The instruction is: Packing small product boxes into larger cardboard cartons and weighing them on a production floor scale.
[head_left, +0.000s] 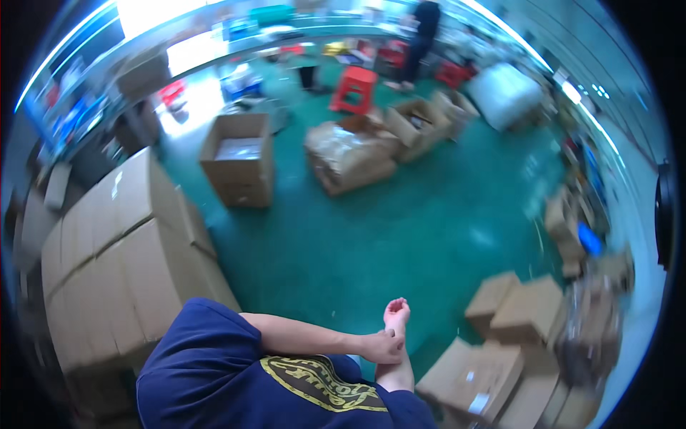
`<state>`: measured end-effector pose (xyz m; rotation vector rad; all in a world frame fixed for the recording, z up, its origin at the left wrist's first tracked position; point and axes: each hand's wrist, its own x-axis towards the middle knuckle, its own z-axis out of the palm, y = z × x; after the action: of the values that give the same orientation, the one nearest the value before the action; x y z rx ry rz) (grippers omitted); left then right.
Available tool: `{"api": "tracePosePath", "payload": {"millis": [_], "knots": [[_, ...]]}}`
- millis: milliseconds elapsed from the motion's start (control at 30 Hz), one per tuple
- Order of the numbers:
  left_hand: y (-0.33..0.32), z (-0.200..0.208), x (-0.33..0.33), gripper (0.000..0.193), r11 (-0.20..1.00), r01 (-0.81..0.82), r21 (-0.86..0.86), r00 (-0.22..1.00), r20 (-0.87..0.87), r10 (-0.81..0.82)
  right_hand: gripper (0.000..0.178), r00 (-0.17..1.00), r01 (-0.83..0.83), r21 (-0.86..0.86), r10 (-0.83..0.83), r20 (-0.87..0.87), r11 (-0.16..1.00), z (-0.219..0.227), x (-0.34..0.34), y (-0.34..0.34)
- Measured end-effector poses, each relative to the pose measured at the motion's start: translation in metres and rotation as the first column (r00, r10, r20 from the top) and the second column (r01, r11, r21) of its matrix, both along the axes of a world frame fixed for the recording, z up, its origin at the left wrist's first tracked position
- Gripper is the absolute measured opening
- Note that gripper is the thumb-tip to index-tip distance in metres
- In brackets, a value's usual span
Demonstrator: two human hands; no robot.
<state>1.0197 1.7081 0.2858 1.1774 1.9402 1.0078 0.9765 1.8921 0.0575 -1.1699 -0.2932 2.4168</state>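
My left hand reaches across my body and is wrapped around my right wrist. Above it, my right hand is raised over the green floor, its fingers loosely curled with nothing in them. Both forearms sit in front of my dark blue shirt, which has a yellow print. No object is within reach of either hand; the nearest are the cardboard boxes at the lower right.
A tall stack of closed cardboard boxes stands to my left. Farther off are an open box, a plastic-wrapped box, another open box and a red stool. A person stands at the far end.
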Motion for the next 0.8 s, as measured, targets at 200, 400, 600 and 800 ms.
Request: {"api": "tracePosePath", "payload": {"millis": [200, 400, 600, 800], "knots": [[-0.081, 0.006, -0.176, 0.045, 0.991, -0.089, 0.095, 0.767, 0.642, 0.007, 0.011, 0.842, -0.436, -0.18, 0.47, 0.263, 0.882, -0.063, -0.184, -0.039], [-0.297, 0.026, -0.291, 0.04, 0.402, -0.788, -0.466, 0.591, -0.388, 0.707, 0.019, 0.143, -0.983, -0.078, 0.962, 0.233, 0.165, -0.053, -0.35, -0.203], [-0.554, 0.013, -0.227, 0.045, -0.561, -0.826, -0.053, -0.551, -0.132, 0.824, 0.031, -0.525, -0.759, 0.226, 0.78, 0.342, -0.61, 0.008, -0.453, -0.462], [-0.713, -0.085, -0.16, 0.054, -0.893, -0.451, -0.011, -0.728, -0.574, 0.375, 0.031, -0.779, -0.405, 0.352, 0.52, 0.351, -0.844, 0.047, -0.491, -0.685]]}}
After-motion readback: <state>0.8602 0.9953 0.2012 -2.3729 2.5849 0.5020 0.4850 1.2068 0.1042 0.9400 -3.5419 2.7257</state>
